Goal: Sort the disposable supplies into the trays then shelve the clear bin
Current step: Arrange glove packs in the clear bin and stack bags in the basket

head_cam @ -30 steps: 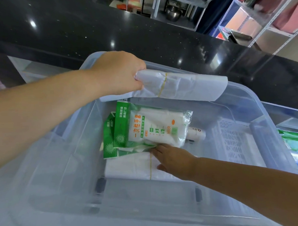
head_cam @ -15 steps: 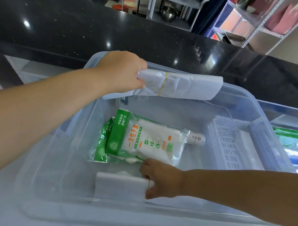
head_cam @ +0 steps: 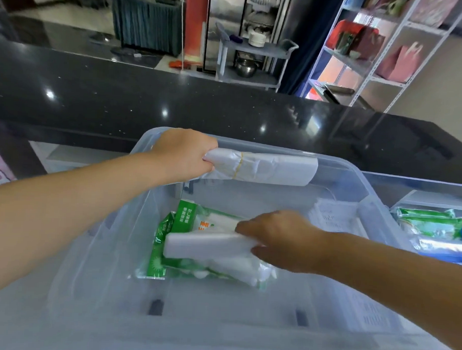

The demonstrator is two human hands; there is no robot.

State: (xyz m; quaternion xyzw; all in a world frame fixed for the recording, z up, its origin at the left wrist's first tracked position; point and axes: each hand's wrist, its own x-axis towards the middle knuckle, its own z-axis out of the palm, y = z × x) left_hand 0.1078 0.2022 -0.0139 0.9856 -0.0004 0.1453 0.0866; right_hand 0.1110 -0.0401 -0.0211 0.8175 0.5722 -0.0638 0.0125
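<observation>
Translucent plastic forms the clear bin, which fills the lower part of the view in front of a black counter. At the bin's far-left corner the left hand is closed around one end of a banded bundle of white bags, held level above the far rim. Lower, near the middle of the bin floor, green glove packs lie overlapping. Over them the right hand grips a second white bundle by its right end, fingers wrapped over the top, so the free end sticks out leftward. A white slotted tray sits against the bin's right wall, and more green packs rest outside the right rim.

The step in hand looks like lifting both bundles out for sorting. To do it well, the right hand should probably raise its bundle straight up until it clears the rim before swinging sideways, holding firmly enough that the slippery stack does not fan out, and without dragging the glove packs along.
</observation>
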